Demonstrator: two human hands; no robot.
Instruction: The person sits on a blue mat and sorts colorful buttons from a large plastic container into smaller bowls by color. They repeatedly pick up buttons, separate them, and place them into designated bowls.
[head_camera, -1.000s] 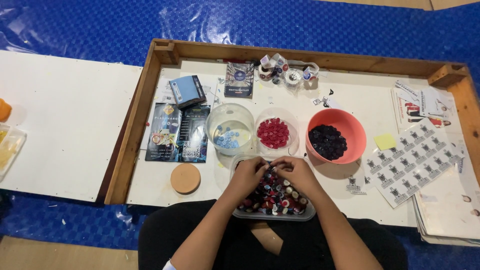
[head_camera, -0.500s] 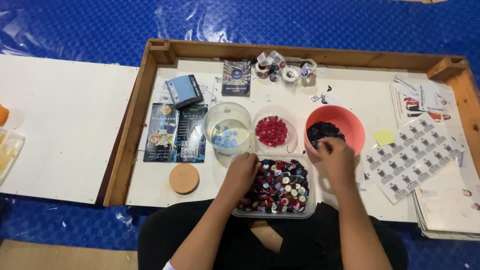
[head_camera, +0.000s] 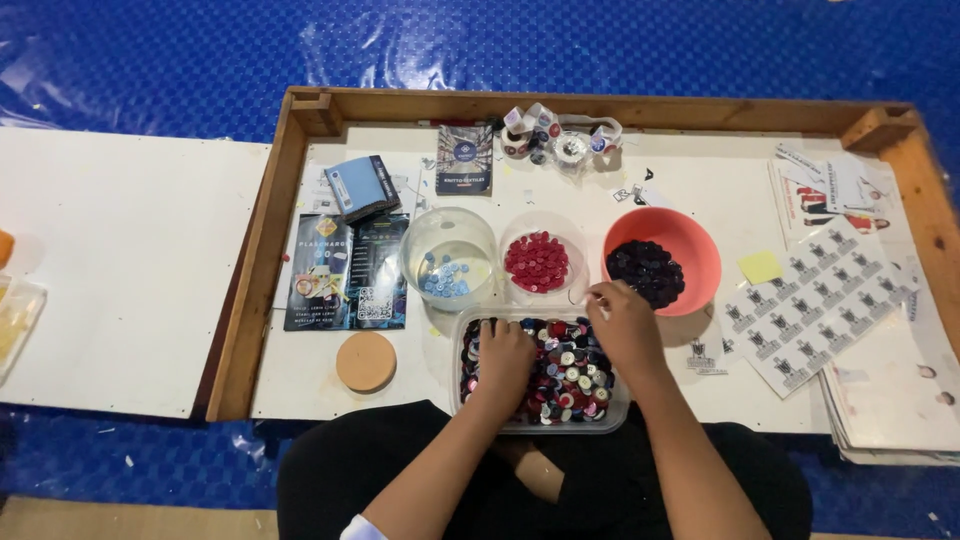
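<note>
Resting in the clear tray of mixed buttons (head_camera: 540, 415), the left hand (head_camera: 503, 362) lies palm down with its fingers curled into the pile; whether they pinch a button cannot be told. The right hand (head_camera: 622, 322) sits at the tray's far right corner, just beside the rim of the orange bowl (head_camera: 700, 250) that holds dark buttons. Its fingers (head_camera: 598, 298) are bunched together at the tips, seemingly pinching something small, too small to make out. Beyond the tray stand a clear bowl of red buttons (head_camera: 538, 262) and a clear bowl with a few light blue buttons (head_camera: 447, 275). A round cork disc (head_camera: 366, 361) lies to the left of the tray on the white tabletop (head_camera: 700, 180), which has a wooden frame. Dark leaflets (head_camera: 348, 270) lie further left, sticker sheets (head_camera: 815, 300) to the right.
</note>
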